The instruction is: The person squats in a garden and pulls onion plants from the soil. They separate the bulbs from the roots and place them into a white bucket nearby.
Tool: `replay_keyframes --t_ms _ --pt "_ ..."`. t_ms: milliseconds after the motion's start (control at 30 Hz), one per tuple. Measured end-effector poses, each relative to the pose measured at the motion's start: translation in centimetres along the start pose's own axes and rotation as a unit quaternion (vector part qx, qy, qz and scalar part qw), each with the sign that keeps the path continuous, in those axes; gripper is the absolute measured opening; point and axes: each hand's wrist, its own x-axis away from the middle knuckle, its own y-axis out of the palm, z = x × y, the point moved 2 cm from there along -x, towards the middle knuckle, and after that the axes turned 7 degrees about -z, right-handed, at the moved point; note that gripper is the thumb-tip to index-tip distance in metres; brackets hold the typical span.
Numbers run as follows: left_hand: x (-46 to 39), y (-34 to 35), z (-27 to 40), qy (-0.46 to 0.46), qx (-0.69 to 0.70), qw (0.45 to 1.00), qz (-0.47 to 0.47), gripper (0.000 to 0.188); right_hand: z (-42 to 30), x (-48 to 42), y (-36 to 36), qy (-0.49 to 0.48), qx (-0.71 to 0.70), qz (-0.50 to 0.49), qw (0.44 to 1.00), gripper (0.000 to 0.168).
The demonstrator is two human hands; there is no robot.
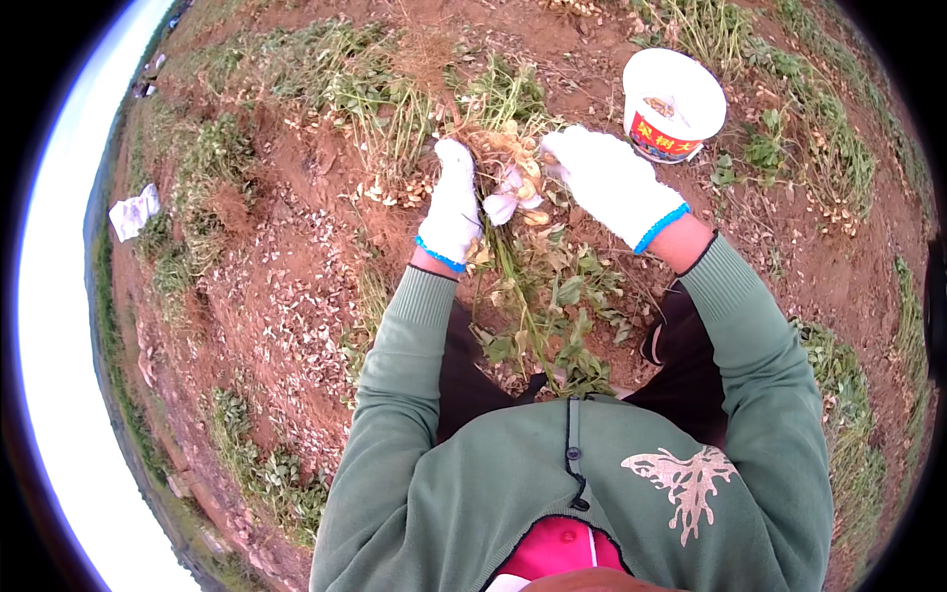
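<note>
My left hand (453,196), in a white knit glove with a blue cuff, is closed around an uprooted peanut plant. Its green stems (507,259) hang towards my lap, and the roots with tan pods (529,163) point away from me. Scraps of thin whitish film (503,203) cling among the pods. At the right side of this root cluster is my right hand (603,177), gloved alike, with its fingers bent inward at the pods. Whether a pod sits between its fingertips is hidden by the glove.
A white plastic bucket (669,144) with a red printed label stands beyond my right hand, some pods inside. Pulled peanut plants (392,118) lie in rows on reddish soil. Dry leaves (311,288) litter the left. A whitish sack (135,213) lies farther left.
</note>
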Motion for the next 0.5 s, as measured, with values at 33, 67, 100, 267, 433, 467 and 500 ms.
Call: replay_keyframes --t_ms 33,67,100,267,433,467,500 --pt "-0.2 -0.4 -0.6 -0.007 -0.004 1.0 0.01 0.104 0.5 0.0 0.1 0.03 0.04 0.009 0.999 0.023" --pt "-0.3 -0.8 -1.1 -0.013 -0.008 1.0 0.021 0.113 1.7 -0.1 0.4 0.059 0.08 0.019 0.995 0.022" --pt "-0.8 -1.3 -0.8 -0.01 -0.029 0.999 -0.028 0.114 3.8 0.2 0.4 0.098 0.124 0.031 0.987 0.021" --pt "0.4 0.4 0.3 0.017 0.0 0.998 0.058 0.095 4.4 0.0 -2.3 0.228 -0.442 -0.145 0.855 0.025" --pt "0.9 1.6 1.5 0.013 0.014 0.998 -0.057 0.092 3.1 -0.7 -0.1 0.13 -0.739 -0.111 0.652 0.032" --pt "1.2 2.6 1.2 0.017 -0.011 0.998 0.061 0.097 2.7 -1.0 0.2 0.13 -0.758 -0.072 0.635 0.035" --pt "1.5 3.0 1.3 0.018 -0.01 0.996 0.082 0.098 2.6 -1.2 0.6 0.13 -0.773 -0.095 0.613 0.036"
